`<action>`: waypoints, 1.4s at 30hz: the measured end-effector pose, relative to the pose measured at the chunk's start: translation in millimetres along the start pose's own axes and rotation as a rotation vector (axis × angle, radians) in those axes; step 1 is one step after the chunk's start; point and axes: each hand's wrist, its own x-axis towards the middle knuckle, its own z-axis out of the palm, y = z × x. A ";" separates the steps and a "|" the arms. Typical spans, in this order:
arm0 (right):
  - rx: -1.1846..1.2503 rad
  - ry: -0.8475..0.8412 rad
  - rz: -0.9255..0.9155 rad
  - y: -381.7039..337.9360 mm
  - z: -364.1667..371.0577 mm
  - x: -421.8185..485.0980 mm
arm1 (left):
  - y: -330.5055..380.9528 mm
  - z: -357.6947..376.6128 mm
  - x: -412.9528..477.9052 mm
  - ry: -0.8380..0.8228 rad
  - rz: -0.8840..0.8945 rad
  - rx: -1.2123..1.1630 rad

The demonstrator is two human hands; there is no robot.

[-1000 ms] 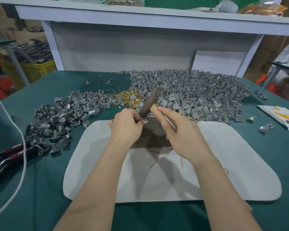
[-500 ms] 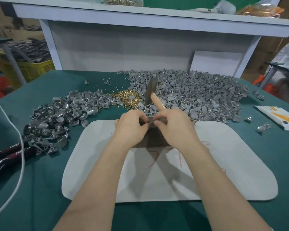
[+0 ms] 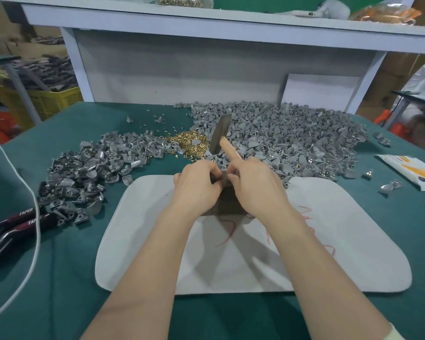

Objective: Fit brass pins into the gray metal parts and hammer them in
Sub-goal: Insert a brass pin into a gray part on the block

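The left hand point(image 3: 196, 185) is pinching a gray part point(image 3: 223, 173) at the far edge of the white mat point(image 3: 329, 241). The right hand point(image 3: 255, 187) is gripping the hammer point(image 3: 221, 133), head pointing up.

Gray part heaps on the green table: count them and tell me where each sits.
2. The smaller heap lies left of the brass pins; the larger heap spreads to their right, behind the hammer. Strays excluded.
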 end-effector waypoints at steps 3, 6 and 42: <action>-0.016 0.016 -0.001 -1.2 0.9 -1.1 | -0.2 -0.5 0.2 0.004 -0.007 0.010; -0.041 0.027 -0.005 -2.3 2.5 -0.2 | 1.5 -1.0 -0.6 0.010 -0.015 0.040; 0.027 0.052 0.010 -4.2 3.9 -1.6 | 1.9 3.4 -0.7 0.046 0.010 0.039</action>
